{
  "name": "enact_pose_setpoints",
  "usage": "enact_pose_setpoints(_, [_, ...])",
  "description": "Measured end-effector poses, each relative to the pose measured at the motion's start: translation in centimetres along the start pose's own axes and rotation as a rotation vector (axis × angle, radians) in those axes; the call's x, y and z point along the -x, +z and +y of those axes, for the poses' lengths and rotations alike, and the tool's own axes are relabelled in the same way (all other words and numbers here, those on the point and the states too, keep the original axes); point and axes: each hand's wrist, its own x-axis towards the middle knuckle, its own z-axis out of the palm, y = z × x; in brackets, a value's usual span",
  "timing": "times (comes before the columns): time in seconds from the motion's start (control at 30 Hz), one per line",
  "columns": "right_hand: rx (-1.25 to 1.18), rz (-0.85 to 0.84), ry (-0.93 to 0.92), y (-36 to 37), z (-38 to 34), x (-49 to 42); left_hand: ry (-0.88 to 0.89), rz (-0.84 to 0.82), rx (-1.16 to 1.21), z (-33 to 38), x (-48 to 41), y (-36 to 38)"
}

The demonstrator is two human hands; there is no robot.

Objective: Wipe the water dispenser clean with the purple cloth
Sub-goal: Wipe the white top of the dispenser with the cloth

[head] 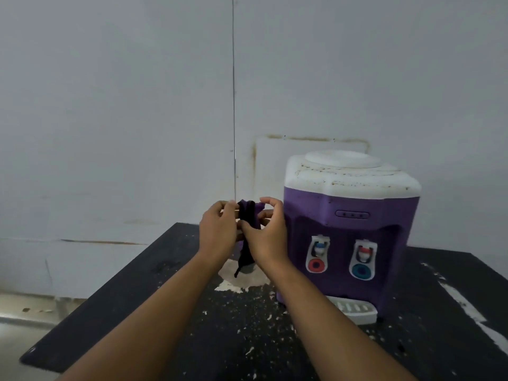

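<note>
The water dispenser [349, 232] stands on the right of the black table; its body is purple, its top white and speckled with dirt, and two taps sit on its front. Just left of it, in the air above the table, I hold the purple cloth [248, 215] bunched up between both hands. My left hand [218, 229] grips its left side and my right hand [268, 233] pinches its top and right side. A dark strip of the cloth hangs down between my wrists. Neither the cloth nor my hands touch the dispenser.
The black table [115, 295] is scratched, with white flecks and a pale worn patch [243, 279] under my hands. A white drip tray [356, 310] juts from the dispenser's base. A stained grey wall stands close behind, and the table's left edge drops to the floor.
</note>
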Motion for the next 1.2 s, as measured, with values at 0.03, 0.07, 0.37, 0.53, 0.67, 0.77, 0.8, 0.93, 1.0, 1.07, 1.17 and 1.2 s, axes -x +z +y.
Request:
enact_pose_setpoints(0.03, [-0.004, 0.014, -0.018, -0.9, -0.8, 0.0, 0.028, -0.024, 0.012, 0.9, 0.4, 0.3])
enact_pose_setpoints(0.07, [-0.020, 0.030, -0.029, -1.8, -1.6, -0.1, 0.069, -0.050, -0.005, 1.8, 0.8, 0.6])
enact_pose_setpoints(0.37, [-0.210, 0.106, -0.004, -9.9, -9.3, 0.7, 0.208, -0.205, -0.227, 8.0, 3.4, 3.5])
enact_pose_setpoints(0.53, [-0.308, 0.103, 0.100, -14.3, -11.5, 0.5, 0.144, -0.412, -0.070, 10.4, 5.0, 6.9])
enact_pose_setpoints(0.67, [-0.426, -0.033, 0.242, -17.9, -12.3, 0.4, 0.096, -0.466, 0.066, 12.5, 6.0, 9.6])
enact_pose_setpoints(0.77, [-0.298, -0.246, 0.234, -20.7, -12.3, 0.9, 0.128, -0.503, 0.037, 13.7, 6.7, 11.5])
enact_pose_setpoints(0.8, [-0.272, -0.285, 0.217, -21.6, -12.2, 1.0, 0.139, -0.503, 0.030, 13.9, 6.8, 12.1])
enact_pose_setpoints(0.93, [-0.224, -0.283, 0.232, -25.0, -12.5, 0.9, 0.157, -0.503, 0.016, 14.4, 6.9, 14.3])
enact_pose_setpoints(1.0, [-0.256, -0.238, 0.312, -26.0, -12.5, 0.8, 0.148, -0.556, -0.021, 14.1, 7.1, 15.6])
enact_pose_setpoints(1.07, [-0.334, -0.189, 0.382, -26.6, -12.2, 0.5, 0.155, -0.629, -0.053, 13.7, 7.2, 17.0])
enact_pose_setpoints(1.17, [-0.295, -0.082, 0.384, -27.6, -11.8, -0.4, 0.210, -0.667, -0.087, 13.5, 6.7, 18.5])
enact_pose_setpoints(1.2, [-0.234, -0.035, 0.367, -28.1, -11.8, -0.8, 0.228, -0.668, -0.079, 13.6, 6.3, 18.7])
